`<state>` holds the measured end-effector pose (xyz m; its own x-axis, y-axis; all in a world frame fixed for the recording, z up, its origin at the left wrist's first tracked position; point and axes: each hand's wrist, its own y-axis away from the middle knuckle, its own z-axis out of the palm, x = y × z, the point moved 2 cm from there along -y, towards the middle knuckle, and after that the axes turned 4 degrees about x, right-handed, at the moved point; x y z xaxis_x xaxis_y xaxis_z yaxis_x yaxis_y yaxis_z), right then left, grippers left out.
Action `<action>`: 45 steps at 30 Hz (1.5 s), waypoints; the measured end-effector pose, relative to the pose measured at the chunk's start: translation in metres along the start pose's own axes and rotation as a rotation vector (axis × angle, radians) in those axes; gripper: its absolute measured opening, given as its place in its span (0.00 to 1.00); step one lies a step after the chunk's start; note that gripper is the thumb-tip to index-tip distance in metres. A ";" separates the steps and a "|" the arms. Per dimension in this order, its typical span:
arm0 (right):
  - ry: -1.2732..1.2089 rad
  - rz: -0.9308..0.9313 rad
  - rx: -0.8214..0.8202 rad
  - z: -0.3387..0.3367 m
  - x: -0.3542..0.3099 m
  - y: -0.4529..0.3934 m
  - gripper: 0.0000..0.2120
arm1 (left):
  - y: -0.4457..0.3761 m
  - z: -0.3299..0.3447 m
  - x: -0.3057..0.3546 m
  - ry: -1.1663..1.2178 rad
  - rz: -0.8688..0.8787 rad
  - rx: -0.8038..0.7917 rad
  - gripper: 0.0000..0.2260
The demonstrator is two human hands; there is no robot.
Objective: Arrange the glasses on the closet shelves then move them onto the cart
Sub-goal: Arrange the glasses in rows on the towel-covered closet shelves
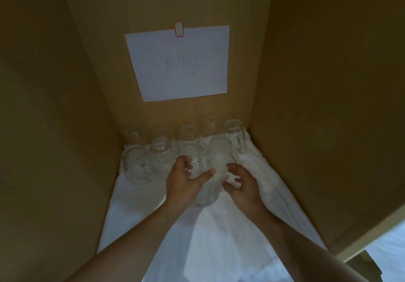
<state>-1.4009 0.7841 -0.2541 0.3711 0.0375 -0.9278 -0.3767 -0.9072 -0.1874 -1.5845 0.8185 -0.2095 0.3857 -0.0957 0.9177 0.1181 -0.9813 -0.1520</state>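
White cloth [258, 172] on closet shelf, left hand [184, 181] fingers curled round glass [198, 167], right hand [242, 185] gripping another [219, 157]

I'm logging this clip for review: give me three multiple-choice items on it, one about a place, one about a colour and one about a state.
1. Where do the glass mugs stand?
A. at the back of the shelf
B. on a cart
C. on the floor

2. What colour is the cloth under them?
A. red
B. white
C. black

3. What is the left hand doing?
A. hanging idle
B. pressing the paper sheet
C. gripping a clear glass

Answers:
1. A: the mugs stand in rows near the closet back wall, below the paper sheet.
2. B: the cloth lining the shelf is white.
3. C: its fingers and thumb curl round the clear glass; the right hand touches it too.
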 end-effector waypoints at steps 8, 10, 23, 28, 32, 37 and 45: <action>-0.058 0.060 -0.156 -0.008 -0.012 0.012 0.36 | 0.004 0.018 0.037 0.187 0.075 -0.054 0.32; -0.071 0.051 -0.110 -0.020 -0.014 0.008 0.33 | 0.004 0.024 0.041 0.192 0.089 -0.103 0.34; 0.401 -0.044 -0.057 -0.118 -0.041 -0.025 0.40 | -0.018 0.020 0.032 -0.278 0.296 -0.104 0.35; 0.610 -0.118 -0.092 -0.116 -0.051 -0.044 0.40 | -0.023 0.023 0.026 -0.568 0.539 -0.084 0.25; 0.672 -0.133 -0.137 -0.106 -0.057 -0.056 0.40 | -0.031 0.023 0.022 -0.797 0.596 -0.217 0.27; 0.673 -0.174 -0.171 -0.090 -0.063 -0.070 0.41 | -0.034 0.019 0.020 -0.852 0.567 -0.266 0.28; 0.664 -0.191 -0.200 -0.074 -0.065 -0.091 0.41 | -0.035 0.016 0.014 -0.932 0.627 -0.244 0.27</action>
<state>-1.3282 0.8331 -0.1530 0.8767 -0.0019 -0.4811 -0.1146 -0.9720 -0.2049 -1.5689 0.8543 -0.1975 0.8533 -0.5177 0.0621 -0.4749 -0.8208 -0.3173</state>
